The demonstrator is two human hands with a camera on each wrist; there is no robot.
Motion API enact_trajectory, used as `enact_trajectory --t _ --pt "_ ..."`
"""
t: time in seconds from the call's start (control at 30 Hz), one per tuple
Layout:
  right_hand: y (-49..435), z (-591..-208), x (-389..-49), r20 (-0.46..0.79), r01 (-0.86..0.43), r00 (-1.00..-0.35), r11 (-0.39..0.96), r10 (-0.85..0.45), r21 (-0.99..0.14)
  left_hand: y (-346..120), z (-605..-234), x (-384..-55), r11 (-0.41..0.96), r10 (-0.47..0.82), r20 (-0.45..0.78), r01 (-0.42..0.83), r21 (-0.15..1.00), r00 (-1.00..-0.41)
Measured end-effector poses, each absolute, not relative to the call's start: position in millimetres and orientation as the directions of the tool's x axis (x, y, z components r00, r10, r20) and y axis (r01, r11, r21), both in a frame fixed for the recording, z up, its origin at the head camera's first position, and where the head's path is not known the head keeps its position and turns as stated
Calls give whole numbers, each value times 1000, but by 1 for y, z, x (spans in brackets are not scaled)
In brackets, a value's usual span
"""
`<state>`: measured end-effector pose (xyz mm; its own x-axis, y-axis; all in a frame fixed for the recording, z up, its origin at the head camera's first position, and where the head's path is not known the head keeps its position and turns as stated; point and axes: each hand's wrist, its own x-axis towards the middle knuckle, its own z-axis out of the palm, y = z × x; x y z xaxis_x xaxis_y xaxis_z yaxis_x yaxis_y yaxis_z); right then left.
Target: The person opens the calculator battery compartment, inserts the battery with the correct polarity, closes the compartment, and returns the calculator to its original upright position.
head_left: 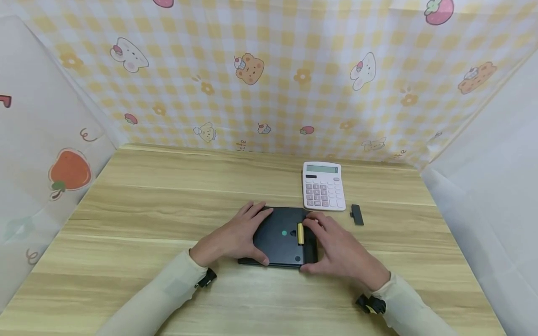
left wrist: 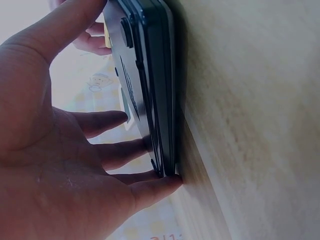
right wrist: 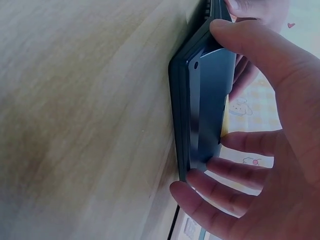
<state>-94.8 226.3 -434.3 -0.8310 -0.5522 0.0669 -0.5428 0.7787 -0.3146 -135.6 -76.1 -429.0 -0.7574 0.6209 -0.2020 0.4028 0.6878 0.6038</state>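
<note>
A black calculator (head_left: 275, 238) lies with its back up on the wooden table. A yellow battery (head_left: 300, 233) sits in the opened slot on its back. My left hand (head_left: 237, 238) holds its left part, thumb at the near edge and fingers at the far edge. My right hand (head_left: 340, 245) spans the right end, thumb on the near corner and other fingers at the far edge. Its index finger is at the battery's upper end; whether it presses there cannot be told. In the right wrist view, fingertips (right wrist: 180, 190) rest along the calculator's edge.
A pink calculator (head_left: 323, 186) lies face up just behind the black one. To its right is a small black battery cover (head_left: 357, 214). A checked curtain (head_left: 269, 79) hangs behind the wooden table (head_left: 168, 186), with white cloth at both sides.
</note>
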Motion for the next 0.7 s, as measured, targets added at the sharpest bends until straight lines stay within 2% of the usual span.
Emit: enact_trajectory --t 0.7 --pt "227 -432 -97 55 -554 -823 779 -565 -294 -76 -429 -136 686 620 -202 400 608 -758"
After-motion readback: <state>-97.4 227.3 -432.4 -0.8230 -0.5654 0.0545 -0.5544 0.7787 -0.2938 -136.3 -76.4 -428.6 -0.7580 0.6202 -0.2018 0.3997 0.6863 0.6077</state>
